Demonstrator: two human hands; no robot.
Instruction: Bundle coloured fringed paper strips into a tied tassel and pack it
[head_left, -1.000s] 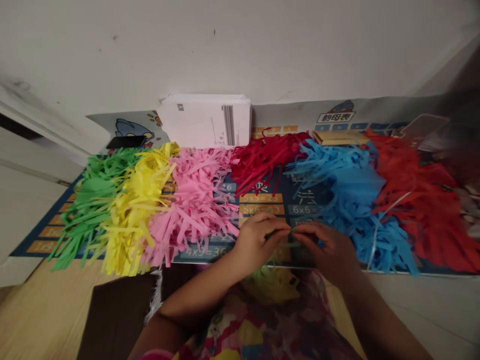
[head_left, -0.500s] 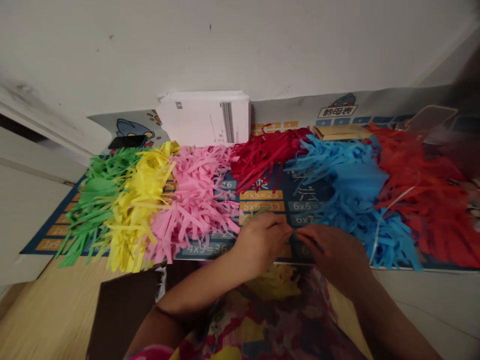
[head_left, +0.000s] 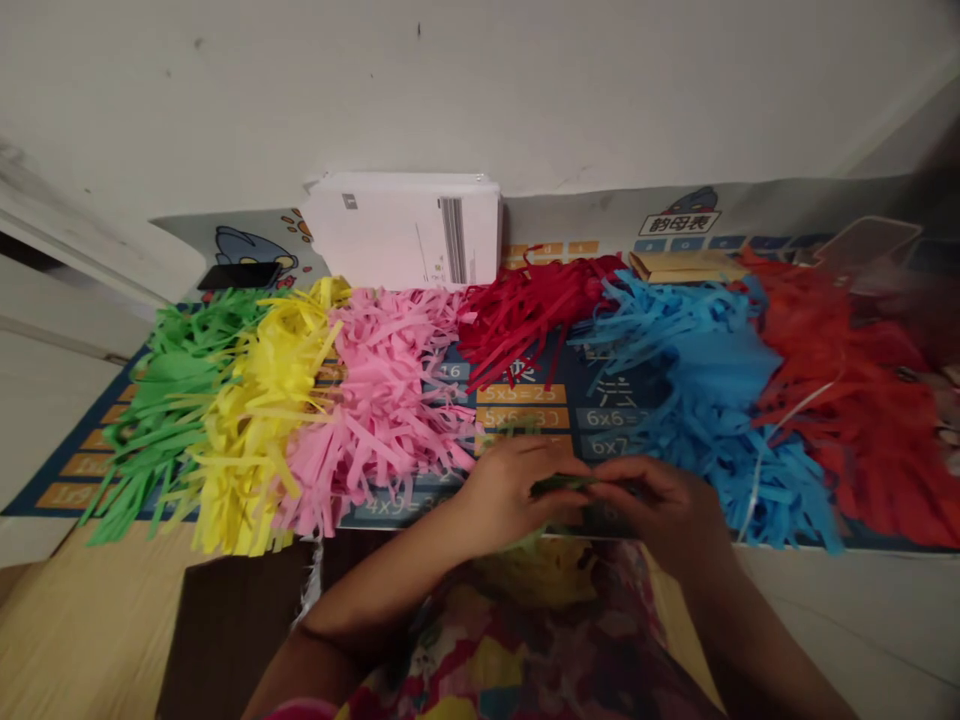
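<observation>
My left hand (head_left: 510, 495) is closed around the middle of some yellow-green fringed paper (head_left: 561, 484), whose twisted dark-looking part shows between thumb and fingers. Pale strands stick out above and below that hand. My right hand (head_left: 671, 505) pinches the end of the same paper, its fingertips meeting those of the left. Left of them lies a pink fringed paper bundle (head_left: 382, 400); a blue fringed paper bundle (head_left: 712, 370) is at the right. Behind the hands rests a dark red fringed paper bundle (head_left: 532, 305).
Yellow (head_left: 262, 390) and green fringed bundles (head_left: 169, 400) lie at the left, a red one (head_left: 855, 400) at the right. A white box (head_left: 405, 230) stands against the wall. A dark phone (head_left: 240, 276) and a tan packet (head_left: 682, 266) sit at the back. A printed chart (head_left: 521, 395) covers the table.
My hands have turned slightly, so the twisted paper between them now shows. The fingertips have come together. The view has shifted a little; the bundles stay put.
</observation>
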